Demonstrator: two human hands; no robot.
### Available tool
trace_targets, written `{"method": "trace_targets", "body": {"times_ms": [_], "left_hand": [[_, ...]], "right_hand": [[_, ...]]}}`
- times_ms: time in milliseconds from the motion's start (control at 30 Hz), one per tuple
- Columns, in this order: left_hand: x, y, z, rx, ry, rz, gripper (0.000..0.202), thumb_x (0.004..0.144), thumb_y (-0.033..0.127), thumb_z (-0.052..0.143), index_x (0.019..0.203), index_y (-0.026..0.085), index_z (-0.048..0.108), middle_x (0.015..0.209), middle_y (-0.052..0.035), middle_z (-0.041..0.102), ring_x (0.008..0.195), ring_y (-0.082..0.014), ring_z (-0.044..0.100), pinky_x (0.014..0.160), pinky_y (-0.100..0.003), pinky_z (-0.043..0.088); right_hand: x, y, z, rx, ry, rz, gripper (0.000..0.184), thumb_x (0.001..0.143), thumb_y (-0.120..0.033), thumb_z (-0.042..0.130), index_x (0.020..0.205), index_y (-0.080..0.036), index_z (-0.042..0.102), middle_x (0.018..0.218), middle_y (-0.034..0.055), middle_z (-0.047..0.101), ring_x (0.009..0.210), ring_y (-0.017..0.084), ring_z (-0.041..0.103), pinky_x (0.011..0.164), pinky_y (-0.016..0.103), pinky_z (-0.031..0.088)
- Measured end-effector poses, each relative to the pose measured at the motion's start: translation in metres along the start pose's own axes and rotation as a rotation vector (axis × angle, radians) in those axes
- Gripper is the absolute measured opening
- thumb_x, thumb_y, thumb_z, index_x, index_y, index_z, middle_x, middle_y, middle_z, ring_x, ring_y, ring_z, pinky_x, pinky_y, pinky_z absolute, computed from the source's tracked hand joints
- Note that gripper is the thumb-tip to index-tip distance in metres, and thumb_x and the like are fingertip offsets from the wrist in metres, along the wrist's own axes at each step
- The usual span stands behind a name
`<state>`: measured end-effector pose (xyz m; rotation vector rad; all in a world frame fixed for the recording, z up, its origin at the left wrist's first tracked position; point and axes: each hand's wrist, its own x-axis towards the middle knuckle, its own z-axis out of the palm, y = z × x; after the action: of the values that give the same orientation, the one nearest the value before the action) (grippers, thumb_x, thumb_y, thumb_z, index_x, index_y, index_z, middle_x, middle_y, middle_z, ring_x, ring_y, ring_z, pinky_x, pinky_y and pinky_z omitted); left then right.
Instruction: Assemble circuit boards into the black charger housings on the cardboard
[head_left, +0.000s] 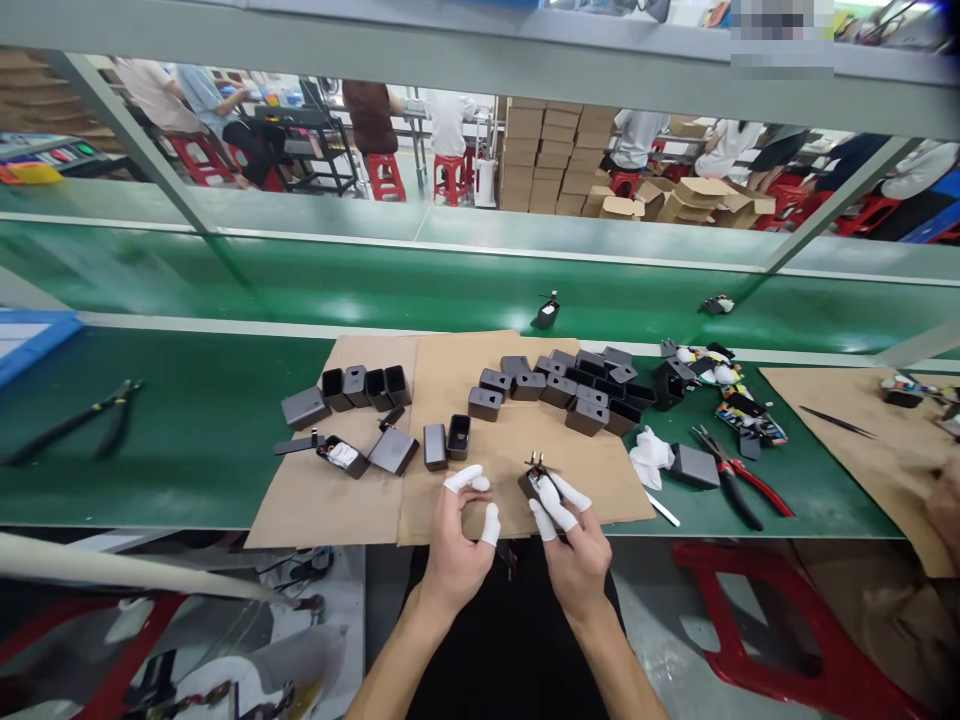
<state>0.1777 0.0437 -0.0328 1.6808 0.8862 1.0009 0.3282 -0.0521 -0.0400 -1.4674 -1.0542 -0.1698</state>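
Observation:
White finger cots cover the fingertips of both hands. My left hand (463, 535) is just above the cardboard's front edge, thumb and fingers apart with nothing between them. My right hand (574, 540) grips a small black plug adapter (531, 484) with two metal prongs on top; its fingers hide part of the casing. Beyond my left hand stand an open black housing (459, 437) and a grey-faced one (435, 447). Left of these lie another grey-faced housing (394, 452) and an opened one (345, 456) with a white part inside.
Several black housings (559, 390) cluster on the cardboard (442, 380). Red-handled pliers (739, 480), white tissue (651, 458) and circuit parts (750, 415) lie right; black-handled cutters (82, 425) lie left. A green conveyor (420, 290) runs behind, carrying a black unit (547, 311). Another person's hand (943, 500) shows far right.

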Motion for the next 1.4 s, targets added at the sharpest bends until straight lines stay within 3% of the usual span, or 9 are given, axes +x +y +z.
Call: {"method": "trace_targets", "body": {"times_ms": [67,167,267,367,533,733,933,1100,1400], "left_hand": [[0.0,-0.001,0.0,0.008,0.0,0.002,0.045,0.099,0.022,0.064,0.142,0.025,0.051,0.125,-0.0096,0.067,0.108,-0.0223,0.075,0.106,-0.048,0.06],[-0.001,-0.003,-0.001,0.011,-0.004,0.003,0.045,0.101,0.022,0.062,0.144,0.025,0.05,0.125,-0.0096,0.066,0.108,-0.0214,0.074,0.106,-0.047,0.06],[-0.001,-0.006,0.0,0.002,-0.007,0.001,0.046,0.101,0.022,0.061,0.146,0.026,0.049,0.125,-0.0089,0.066,0.11,-0.0214,0.074,0.106,-0.046,0.06],[0.0,-0.008,0.001,-0.008,0.003,0.001,0.046,0.102,0.022,0.061,0.145,0.028,0.05,0.124,-0.008,0.065,0.11,-0.0214,0.074,0.106,-0.046,0.06],[0.002,-0.011,0.004,-0.012,0.016,0.012,0.043,0.101,0.023,0.062,0.142,0.029,0.052,0.122,-0.0064,0.066,0.108,-0.0207,0.074,0.104,-0.044,0.06],[0.001,-0.012,0.004,0.014,0.014,0.02,0.043,0.102,0.023,0.062,0.143,0.028,0.051,0.122,-0.0077,0.066,0.108,-0.0208,0.074,0.104,-0.045,0.061],[-0.001,-0.01,0.002,0.041,0.008,0.029,0.041,0.102,0.024,0.062,0.142,0.027,0.051,0.121,-0.0081,0.065,0.111,-0.0217,0.073,0.108,-0.048,0.059],[0.0,-0.009,0.002,0.07,0.016,0.043,0.04,0.102,0.022,0.061,0.14,0.028,0.052,0.121,-0.0072,0.065,0.111,-0.0217,0.073,0.107,-0.048,0.06],[-0.001,-0.008,0.0,0.112,0.013,0.062,0.043,0.099,0.019,0.062,0.14,0.028,0.053,0.116,-0.0064,0.069,0.11,-0.023,0.074,0.106,-0.049,0.06]], "right_hand": [[0.002,-0.005,-0.001,0.037,0.015,0.07,0.027,0.093,-0.013,0.082,0.114,-0.028,0.087,0.124,0.011,0.084,0.109,0.031,0.084,0.098,0.048,0.073],[0.012,-0.026,-0.005,0.124,0.107,0.246,0.033,0.103,-0.023,0.073,0.135,-0.027,0.077,0.135,0.0125,0.08,0.118,0.029,0.081,0.101,0.049,0.071],[0.03,-0.055,-0.013,0.53,0.213,0.741,0.04,0.11,-0.038,0.064,0.149,-0.031,0.066,0.144,0.0079,0.076,0.127,0.024,0.078,0.104,0.043,0.069],[0.043,-0.075,-0.02,0.919,0.292,1.16,0.034,0.103,-0.041,0.072,0.135,-0.028,0.077,0.147,0.0041,0.075,0.132,0.021,0.075,0.108,0.035,0.067],[0.04,-0.073,-0.023,1.067,0.343,1.258,0.026,0.1,-0.029,0.072,0.124,-0.027,0.082,0.143,0.0024,0.077,0.136,0.019,0.072,0.114,0.033,0.062],[0.032,-0.062,-0.018,0.878,0.231,1.07,0.032,0.104,-0.04,0.069,0.133,-0.027,0.077,0.144,0.0068,0.076,0.135,0.024,0.073,0.115,0.043,0.063],[0.039,-0.016,-0.013,-0.059,0.09,0.148,0.035,0.104,-0.024,0.071,0.139,-0.025,0.073,0.142,0.0144,0.07,0.133,0.03,0.071,0.112,0.053,0.062],[0.036,0.008,-0.014,-0.167,-0.125,-0.019,0.035,0.103,-0.017,0.07,0.134,-0.031,0.079,0.133,0.0123,0.075,0.123,0.028,0.076,0.11,0.049,0.064],[0.029,0.013,-0.012,-0.212,-0.231,-0.138,0.048,0.103,-0.009,0.067,0.146,-0.03,0.071,0.137,0.0147,0.072,0.125,0.028,0.076,0.106,0.046,0.068]]}}
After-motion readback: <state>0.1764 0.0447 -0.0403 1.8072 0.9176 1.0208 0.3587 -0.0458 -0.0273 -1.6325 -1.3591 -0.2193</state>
